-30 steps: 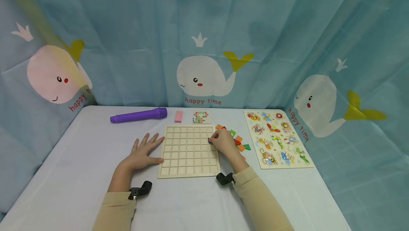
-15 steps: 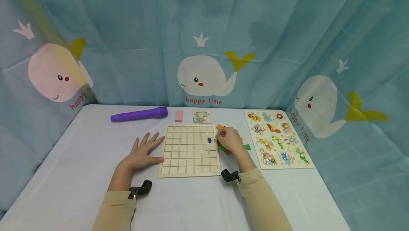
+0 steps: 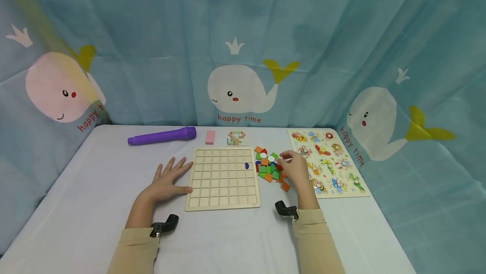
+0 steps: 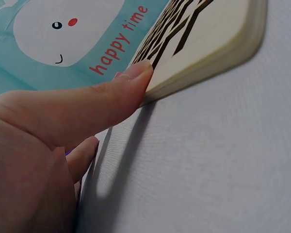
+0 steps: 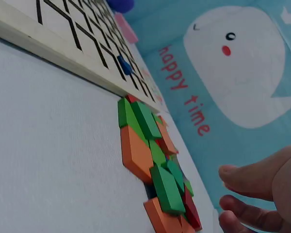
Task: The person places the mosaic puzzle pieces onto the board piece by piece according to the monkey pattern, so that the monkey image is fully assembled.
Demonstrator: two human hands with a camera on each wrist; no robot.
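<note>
The left hand (image 3: pixel 165 185) lies spread beside the wooden grid board (image 3: pixel 222 208), its thumb and a fingertip at the left edge. In the left wrist view, the thumb (image 4: pixel 111 97) touches the board's rim (image 4: pixel 208 65). A dark blue half-round piece (image 3: pixel 247 166) sits in a cell near the board's right side. Just right of the pile of coloured pieces (image 3: pixel 274 174) hovers the right hand (image 3: pixel 298 170). Thumb and fingers of this hand (image 5: pixel 266 189) stand apart in the right wrist view, with nothing visible between them, near green (image 5: pixel 167 189) and orange pieces (image 5: pixel 136 150).
Behind the board lie a purple stick (image 3: pixel 163 136), a pink block (image 3: pixel 210 137) and a small pattern card (image 3: pixel 236 138). An insect picture board (image 3: pixel 341 187) lies at the right, partly behind the right hand. A whale-print curtain (image 3: pixel 171 88) hangs at the back.
The right hand has let go of the blue piece, left it on the board and moved right across the pile, uncovering the pieces. The left hand has stayed beside the board.
</note>
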